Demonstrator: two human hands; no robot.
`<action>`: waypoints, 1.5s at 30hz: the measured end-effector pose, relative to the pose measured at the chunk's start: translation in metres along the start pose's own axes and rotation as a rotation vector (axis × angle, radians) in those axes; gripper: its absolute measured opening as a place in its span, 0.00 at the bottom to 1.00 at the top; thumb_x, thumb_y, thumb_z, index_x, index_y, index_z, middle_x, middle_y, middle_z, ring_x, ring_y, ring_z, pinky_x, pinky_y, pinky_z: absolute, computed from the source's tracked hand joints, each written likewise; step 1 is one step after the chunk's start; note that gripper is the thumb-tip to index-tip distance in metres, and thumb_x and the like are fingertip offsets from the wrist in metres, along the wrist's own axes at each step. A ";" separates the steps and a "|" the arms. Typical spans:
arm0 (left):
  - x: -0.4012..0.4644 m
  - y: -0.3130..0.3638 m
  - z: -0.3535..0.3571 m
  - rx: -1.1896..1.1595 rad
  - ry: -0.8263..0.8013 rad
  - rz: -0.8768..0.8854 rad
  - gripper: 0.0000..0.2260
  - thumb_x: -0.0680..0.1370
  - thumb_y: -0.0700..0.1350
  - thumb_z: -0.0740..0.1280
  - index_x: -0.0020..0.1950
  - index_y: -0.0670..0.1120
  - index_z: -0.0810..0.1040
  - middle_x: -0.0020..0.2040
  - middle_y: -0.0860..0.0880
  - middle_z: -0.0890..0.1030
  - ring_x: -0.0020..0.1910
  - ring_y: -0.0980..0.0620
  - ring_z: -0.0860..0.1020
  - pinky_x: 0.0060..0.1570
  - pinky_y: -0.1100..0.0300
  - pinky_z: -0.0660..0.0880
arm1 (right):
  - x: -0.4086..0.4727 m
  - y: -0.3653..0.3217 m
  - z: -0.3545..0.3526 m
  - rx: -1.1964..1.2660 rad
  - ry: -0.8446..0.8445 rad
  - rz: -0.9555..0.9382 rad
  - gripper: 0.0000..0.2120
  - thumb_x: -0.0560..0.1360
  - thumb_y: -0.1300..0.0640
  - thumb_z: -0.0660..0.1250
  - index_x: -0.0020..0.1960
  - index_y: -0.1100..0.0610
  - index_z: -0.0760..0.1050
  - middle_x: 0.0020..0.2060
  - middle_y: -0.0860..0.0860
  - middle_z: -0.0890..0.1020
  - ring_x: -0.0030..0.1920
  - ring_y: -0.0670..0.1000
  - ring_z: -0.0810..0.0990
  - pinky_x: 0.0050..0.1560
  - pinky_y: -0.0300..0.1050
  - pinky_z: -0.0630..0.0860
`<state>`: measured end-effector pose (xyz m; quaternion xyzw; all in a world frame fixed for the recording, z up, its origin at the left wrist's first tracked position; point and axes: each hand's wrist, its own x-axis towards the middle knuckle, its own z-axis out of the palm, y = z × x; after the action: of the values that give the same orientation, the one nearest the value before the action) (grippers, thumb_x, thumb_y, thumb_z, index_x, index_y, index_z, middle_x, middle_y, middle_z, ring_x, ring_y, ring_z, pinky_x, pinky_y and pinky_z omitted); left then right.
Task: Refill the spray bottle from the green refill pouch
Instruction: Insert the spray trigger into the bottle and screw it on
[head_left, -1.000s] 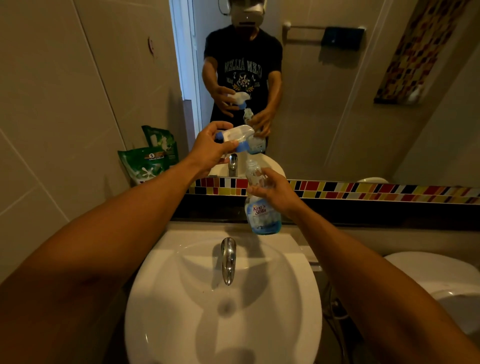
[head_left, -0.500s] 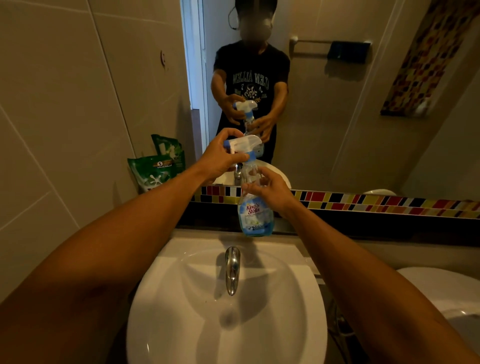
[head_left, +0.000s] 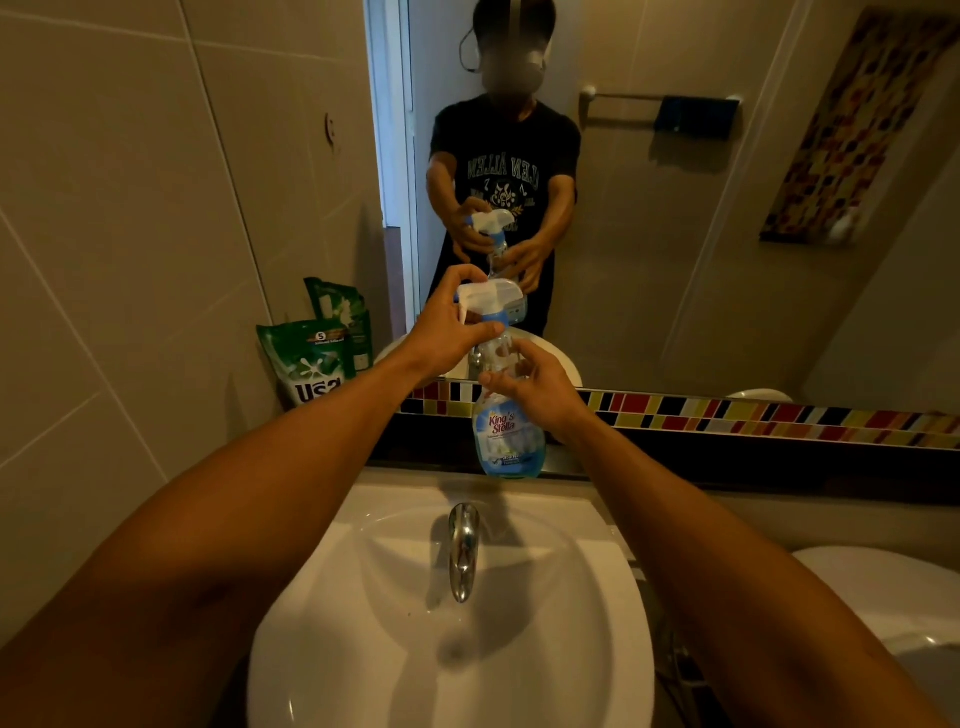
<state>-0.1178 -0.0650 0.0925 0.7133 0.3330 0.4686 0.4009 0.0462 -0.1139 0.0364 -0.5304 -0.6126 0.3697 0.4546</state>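
Note:
I hold a clear spray bottle (head_left: 506, 441) with a blue label upright above the back of the sink. A little blue liquid lies at its bottom. My right hand (head_left: 535, 387) grips the bottle's upper body. My left hand (head_left: 447, 327) is closed around the white and blue trigger head (head_left: 488, 299), which sits on the bottle's neck. The green refill pouch (head_left: 306, 361) stands on the ledge to the left, leaning against the tiled wall, apart from both hands.
A white sink (head_left: 452, 623) with a chrome tap (head_left: 462, 545) lies below the bottle. A mirror (head_left: 675, 234) over a coloured tile strip (head_left: 753, 415) shows a person's reflection. A white toilet (head_left: 893, 597) stands at the right.
The trigger head was held off and above the bottle's open neck; my left hand has brought it down onto the neck. The bottle stayed over the sink in my right hand.

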 end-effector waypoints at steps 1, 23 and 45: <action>0.000 0.001 0.000 0.006 -0.012 -0.003 0.27 0.74 0.34 0.74 0.69 0.47 0.67 0.59 0.50 0.74 0.54 0.48 0.81 0.44 0.63 0.81 | 0.000 0.000 0.000 -0.002 0.000 -0.004 0.25 0.77 0.51 0.76 0.71 0.49 0.72 0.57 0.50 0.83 0.56 0.51 0.84 0.57 0.53 0.84; 0.003 0.003 0.004 -0.044 0.001 -0.065 0.26 0.77 0.35 0.71 0.71 0.49 0.66 0.61 0.48 0.73 0.51 0.51 0.79 0.38 0.66 0.79 | 0.004 -0.004 -0.015 0.073 -0.070 0.050 0.25 0.75 0.55 0.77 0.70 0.49 0.75 0.58 0.52 0.86 0.55 0.54 0.87 0.58 0.58 0.84; 0.002 0.008 0.011 -0.052 0.075 0.005 0.24 0.75 0.36 0.74 0.65 0.49 0.67 0.60 0.48 0.73 0.51 0.51 0.79 0.41 0.65 0.80 | 0.007 -0.007 -0.014 0.087 -0.086 0.053 0.24 0.76 0.57 0.76 0.71 0.54 0.74 0.58 0.55 0.86 0.55 0.56 0.87 0.53 0.51 0.85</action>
<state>-0.1064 -0.0694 0.0978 0.6855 0.3337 0.5045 0.4052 0.0570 -0.1084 0.0486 -0.5097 -0.6006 0.4305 0.4405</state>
